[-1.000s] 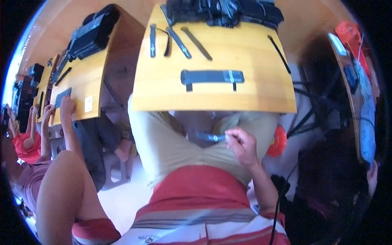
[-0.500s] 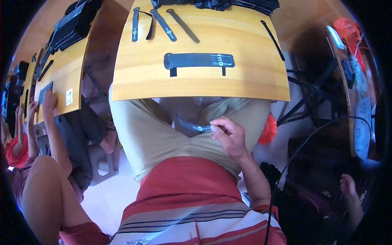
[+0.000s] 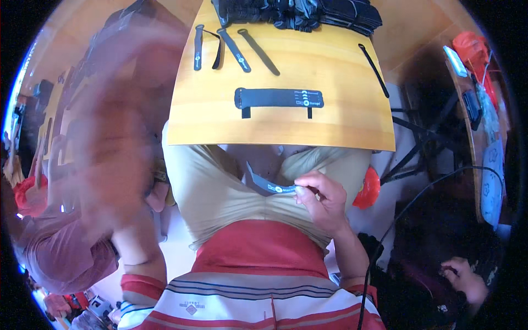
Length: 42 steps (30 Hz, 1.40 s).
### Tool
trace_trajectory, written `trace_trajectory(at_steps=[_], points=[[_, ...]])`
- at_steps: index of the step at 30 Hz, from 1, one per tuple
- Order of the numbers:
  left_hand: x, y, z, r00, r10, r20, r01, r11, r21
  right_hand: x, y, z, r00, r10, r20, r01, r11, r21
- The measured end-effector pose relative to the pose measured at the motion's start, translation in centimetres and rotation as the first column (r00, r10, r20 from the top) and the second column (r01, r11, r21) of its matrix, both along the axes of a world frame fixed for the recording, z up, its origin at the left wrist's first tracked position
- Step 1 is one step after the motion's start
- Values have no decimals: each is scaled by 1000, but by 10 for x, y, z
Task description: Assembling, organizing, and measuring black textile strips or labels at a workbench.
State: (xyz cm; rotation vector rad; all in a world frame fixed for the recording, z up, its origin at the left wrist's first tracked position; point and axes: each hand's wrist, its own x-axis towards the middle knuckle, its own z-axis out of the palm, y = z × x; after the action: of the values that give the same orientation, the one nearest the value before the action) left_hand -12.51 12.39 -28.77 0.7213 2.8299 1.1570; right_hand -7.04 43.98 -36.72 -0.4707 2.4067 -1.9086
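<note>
My right hand (image 3: pixel 322 201) pinches one end of a dark grey strap (image 3: pixel 269 187) with white print. It holds the strap over my lap, below the table's front edge; the far end curves up and to the left. Close to the camera, my left hand (image 3: pixel 118 148) is raised and smeared by motion, so its fingers cannot be made out. On the wooden table (image 3: pixel 220 129) lies a wide dark grey piece of several straps side by side (image 3: pixel 275 99), with two short black tabs at its front. Behind it are loose grey straps (image 3: pixel 242 49).
Bundled black straps (image 3: pixel 352 16) are piled at the table's back edge. A narrow black strap (image 3: pixel 374 69) lies near the right edge. A red bowl-like thing (image 3: pixel 367 187) is beside my right knee. A black cable (image 3: pixel 407 203) crosses at the right. Another person's hand (image 3: pixel 465 275) shows at lower right.
My left hand has come into view and risen close to the camera, covering much of the left side. The view has shifted slightly; my right hand still holds the strap over my lap.
</note>
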Motion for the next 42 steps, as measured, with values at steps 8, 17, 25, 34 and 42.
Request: trace_trajectory(at_steps=[8, 17, 25, 34, 42], points=[[6, 43, -57, 761, -420, 494, 148, 854, 499, -18, 4, 25, 984, -129, -126, 125, 991, -41], [-13, 26, -57, 854, 67, 515, -271, 904, 332, -49, 9, -1, 937, -346, -55, 338, 934, -118], [-45, 16, -79, 804, 76, 589, -432, 756, 492, -85, 9, -8, 910, -414, 33, 414, 899, -144], [-83, 24, -103, 777, 271, 568, -560, 710, 427, -127, 7, -30, 894, -446, -26, 447, 894, 16], [-85, 30, -105, 752, 352, 557, -601, 713, 362, -142, 15, -39, 900, -433, 45, 433, 901, 13]])
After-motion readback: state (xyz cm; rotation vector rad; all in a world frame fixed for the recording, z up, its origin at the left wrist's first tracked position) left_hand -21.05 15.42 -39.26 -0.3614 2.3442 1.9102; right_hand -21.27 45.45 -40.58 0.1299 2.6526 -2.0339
